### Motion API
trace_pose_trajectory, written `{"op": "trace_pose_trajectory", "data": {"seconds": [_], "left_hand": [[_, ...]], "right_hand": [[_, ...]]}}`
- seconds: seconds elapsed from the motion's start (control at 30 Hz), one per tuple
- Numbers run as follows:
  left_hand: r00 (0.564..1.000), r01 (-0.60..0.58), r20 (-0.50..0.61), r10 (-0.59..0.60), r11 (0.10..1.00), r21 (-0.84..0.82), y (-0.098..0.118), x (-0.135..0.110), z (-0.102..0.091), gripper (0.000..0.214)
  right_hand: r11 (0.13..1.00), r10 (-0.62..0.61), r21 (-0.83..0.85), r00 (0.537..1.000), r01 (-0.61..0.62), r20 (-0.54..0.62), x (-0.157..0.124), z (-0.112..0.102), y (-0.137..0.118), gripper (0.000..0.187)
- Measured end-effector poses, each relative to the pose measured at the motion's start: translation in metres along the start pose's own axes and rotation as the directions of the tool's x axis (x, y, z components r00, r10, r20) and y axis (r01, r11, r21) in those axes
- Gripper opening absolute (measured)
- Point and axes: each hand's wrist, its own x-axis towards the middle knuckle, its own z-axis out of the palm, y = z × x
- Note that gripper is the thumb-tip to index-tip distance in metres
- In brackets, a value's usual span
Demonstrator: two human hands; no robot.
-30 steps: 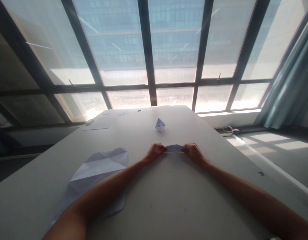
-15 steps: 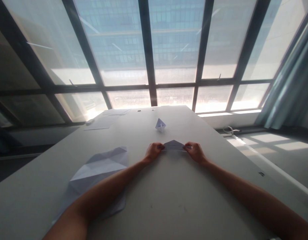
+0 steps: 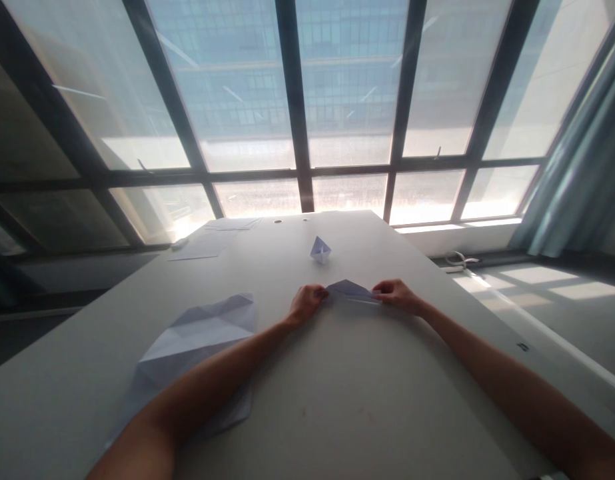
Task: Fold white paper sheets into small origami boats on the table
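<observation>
A white folded sheet of paper [image 3: 350, 289] with a low peak in its upper edge is stretched between my two hands, just over the table. My left hand [image 3: 308, 301] pinches its left corner, fingers closed. At the right end, my right hand [image 3: 396, 296] grips the other corner between thumb and fingers. Beyond them stands a small folded paper boat [image 3: 320, 251] with a pointed middle. The inner folds of the held paper are hidden from me.
A large creased paper sheet [image 3: 197, 333] lies left, partly under my left forearm. Flat papers [image 3: 200, 247] rest at the white table's [image 3: 307, 400] far left. Tall windows [image 3: 347, 87] rise behind, with a curtain [image 3: 572, 167] at right. A cable [image 3: 460, 260] lies beyond the right edge.
My right hand has shifted slightly right and turned, its fingers now at the paper's right tip. The folded paper is tilted a little more. My left hand has hardly moved.
</observation>
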Motion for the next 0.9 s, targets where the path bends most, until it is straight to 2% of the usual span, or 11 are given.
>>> {"op": "trace_pose_trajectory", "data": {"seconds": [0.17,0.4,0.6,0.9], "left_hand": [[0.999,-0.035,0.004,0.035,0.999,-0.034,-0.003,0.001,0.001,0.024],[0.999,-0.045,0.01,0.046,0.998,-0.039,-0.004,0.002,0.002,0.024],[0.999,-0.04,0.01,0.041,0.997,-0.064,-0.004,0.003,0.002,0.023],[1.0,-0.012,-0.004,0.012,0.999,-0.04,0.0,0.002,0.0,0.021]], "right_hand": [[0.996,-0.061,-0.071,0.995,0.055,-0.08,0.003,0.011,0.002,0.029],[0.972,-0.163,-0.208,0.956,0.112,-0.243,0.001,0.015,-0.002,0.02],[0.952,-0.22,-0.247,0.966,0.182,-0.136,-0.001,0.016,0.0,0.01],[0.947,-0.234,-0.239,0.97,0.213,-0.06,-0.007,0.014,-0.009,0.024]]}}
